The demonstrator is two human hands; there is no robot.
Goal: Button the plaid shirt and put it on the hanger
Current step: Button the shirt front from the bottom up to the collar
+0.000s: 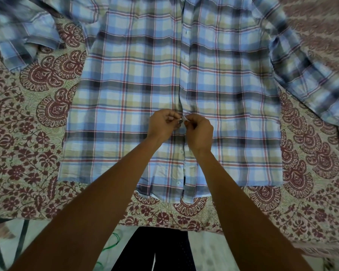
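The plaid shirt [125,94], blue, cream and red checked, lies flat and face up on a bed, collar end away from me and hem towards me. Its sleeves spread to the upper left and right. Both hands meet at the centre placket, about two thirds of the way down. My left hand [161,126] pinches the left front edge at a small white button [181,119]. My right hand [199,132] pinches the right front edge beside it. Below my hands, white buttons [178,182] show along the placket. No hanger can be made out.
A bedsheet [27,153] with a maroon paisley and flower print covers the bed under the shirt. The bed's near edge runs across the bottom, with floor and my dark trousers [155,251] below it. A green wire-like object [110,245] lies on the floor.
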